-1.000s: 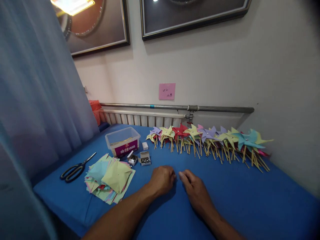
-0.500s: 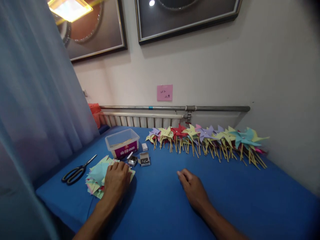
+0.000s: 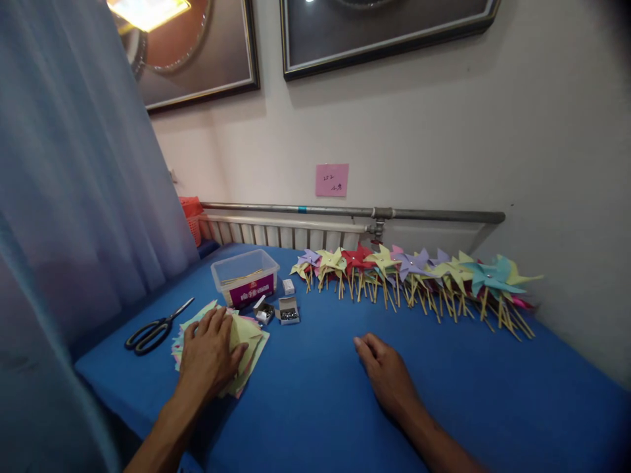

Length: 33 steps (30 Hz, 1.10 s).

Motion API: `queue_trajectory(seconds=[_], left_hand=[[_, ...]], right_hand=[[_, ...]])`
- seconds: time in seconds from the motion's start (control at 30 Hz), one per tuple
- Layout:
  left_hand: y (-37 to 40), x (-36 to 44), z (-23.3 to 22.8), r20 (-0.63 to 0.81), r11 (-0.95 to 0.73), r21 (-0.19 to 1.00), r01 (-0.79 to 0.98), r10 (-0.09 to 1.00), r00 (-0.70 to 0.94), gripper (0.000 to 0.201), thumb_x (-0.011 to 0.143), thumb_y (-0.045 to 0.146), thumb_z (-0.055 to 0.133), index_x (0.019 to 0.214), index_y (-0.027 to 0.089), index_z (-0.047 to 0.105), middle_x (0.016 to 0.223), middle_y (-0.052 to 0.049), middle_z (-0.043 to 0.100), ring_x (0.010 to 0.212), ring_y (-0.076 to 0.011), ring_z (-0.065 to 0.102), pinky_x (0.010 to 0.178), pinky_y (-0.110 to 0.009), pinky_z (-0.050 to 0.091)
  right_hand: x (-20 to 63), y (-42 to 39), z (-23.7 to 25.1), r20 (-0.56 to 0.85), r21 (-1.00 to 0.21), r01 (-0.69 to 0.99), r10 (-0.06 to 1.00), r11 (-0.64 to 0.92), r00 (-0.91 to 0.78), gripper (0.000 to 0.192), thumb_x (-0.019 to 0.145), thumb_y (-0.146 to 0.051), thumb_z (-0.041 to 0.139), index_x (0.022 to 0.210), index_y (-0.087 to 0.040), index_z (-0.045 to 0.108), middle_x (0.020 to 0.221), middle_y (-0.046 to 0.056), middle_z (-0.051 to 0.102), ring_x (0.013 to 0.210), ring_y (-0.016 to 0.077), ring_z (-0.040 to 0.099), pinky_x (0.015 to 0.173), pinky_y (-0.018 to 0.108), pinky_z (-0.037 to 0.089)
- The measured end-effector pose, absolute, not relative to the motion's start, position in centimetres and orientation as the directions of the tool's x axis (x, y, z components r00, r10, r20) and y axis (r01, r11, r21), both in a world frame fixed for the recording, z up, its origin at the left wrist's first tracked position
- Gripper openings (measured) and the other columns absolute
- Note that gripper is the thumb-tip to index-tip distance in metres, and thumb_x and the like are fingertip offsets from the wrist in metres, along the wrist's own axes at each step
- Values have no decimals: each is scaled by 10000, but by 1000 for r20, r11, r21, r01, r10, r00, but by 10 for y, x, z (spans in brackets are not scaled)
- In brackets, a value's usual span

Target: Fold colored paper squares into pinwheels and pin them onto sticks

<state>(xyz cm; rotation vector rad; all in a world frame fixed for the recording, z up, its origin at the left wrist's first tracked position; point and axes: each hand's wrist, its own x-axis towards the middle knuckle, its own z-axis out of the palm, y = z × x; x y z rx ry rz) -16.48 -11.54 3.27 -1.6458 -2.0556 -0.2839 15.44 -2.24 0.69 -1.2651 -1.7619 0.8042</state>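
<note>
On the near left part of the blue tabletop (image 3: 325, 394), a loose stack of coloured paper squares (image 3: 249, 341) lies directly under the left hand (image 3: 210, 355), its yellow top sheet showing past the fingertips toward the right; the left hand rests flat on the stack with fingers spread and palm down, pressing on the paper rather than closed around any sheet; the right hand (image 3: 387, 374) lies well apart to the right, palm down on bare blue cloth, fingers loosely curled and holding nothing; black scissors (image 3: 155, 328) lie just beside the stack on its left, close to the table's left edge and the pale curtain (image 3: 73, 197); behind the stack stand a clear plastic tub (image 3: 245, 276) and two small open boxes of metal pins (image 3: 279, 312); a row of finished paper pinwheels (image 3: 419, 276) on wooden sticks runs along the far edge against the wall; between the two hands, and ahead of the right hand up to the pinwheels, the cloth lies bare.
</note>
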Motion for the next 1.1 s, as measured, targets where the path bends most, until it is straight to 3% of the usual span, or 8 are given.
queue_trajectory(seconds=[0.13,0.37,0.6,0.7,0.9,1.1], left_hand=[[-119,-173,15,498,192,-160,968,863,-89,364,889,311,508,1191,166,652,1403,-129,562,1350,-316,406,1101,-504,231],[-124,-177,10,614,136,-104,985,788,-44,255,892,307,536,1040,182,702,1236,-103,675,1220,-287,530,1015,-437,355],[-119,-167,22,533,177,-132,975,842,-81,357,817,351,611,1112,162,678,1368,-152,584,1345,-351,412,1080,-525,272],[-116,-162,21,500,176,-110,978,861,-99,299,826,264,582,1091,173,687,1334,-133,613,1325,-331,439,1079,-520,276],[-114,-155,21,484,232,-98,968,861,-157,327,826,327,597,1078,143,692,1281,-176,629,1293,-364,449,1083,-576,236],[-111,-141,36,472,187,-168,968,877,-88,270,840,244,570,1058,138,688,1321,-172,599,1305,-340,420,1068,-528,246]], right_hand=[[155,-20,3,242,-844,448,955,294,-172,410,886,-548,439,624,-238,379,572,-59,346,549,137,364,525,245,305],[155,-21,6,220,-857,438,961,271,-166,417,883,-561,436,630,-238,362,588,-60,330,556,135,351,532,249,302],[156,-19,6,237,-853,435,957,287,-167,408,879,-549,443,626,-239,363,579,-59,338,551,136,353,530,252,299],[156,-20,6,232,-859,426,958,282,-166,404,877,-548,450,629,-238,371,572,-59,341,546,137,349,528,252,300],[154,-22,9,228,-867,417,961,273,-156,400,869,-537,459,622,-238,361,570,-60,341,542,134,348,533,254,302],[153,-22,9,232,-865,420,960,276,-155,403,856,-553,459,615,-243,369,559,-60,339,540,139,348,517,252,298]])
